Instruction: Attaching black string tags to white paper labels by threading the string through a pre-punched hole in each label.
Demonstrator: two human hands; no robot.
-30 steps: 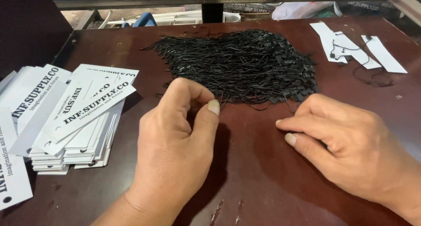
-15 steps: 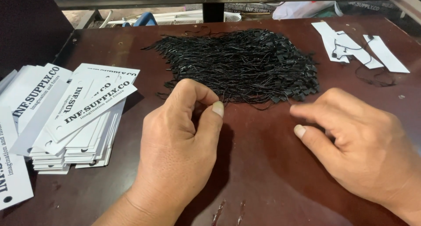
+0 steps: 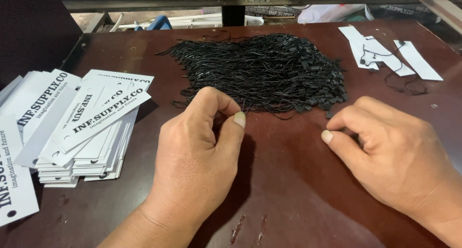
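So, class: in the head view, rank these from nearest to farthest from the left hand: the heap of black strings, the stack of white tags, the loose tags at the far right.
1. Heap of black strings, just ahead of the left hand.
2. Stack of white tags, to its left.
3. Loose tags, far right corner.

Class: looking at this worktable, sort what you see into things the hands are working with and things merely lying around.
In use: left hand, right hand, heap of black strings, stack of white tags.
Lying about: strung tags at the far right, blue object behind the table.

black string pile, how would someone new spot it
On the dark brown table, look at the far middle, just beyond the left hand. The black string pile is a tangled dark mass, unlike the flat white tags stacked on the left.
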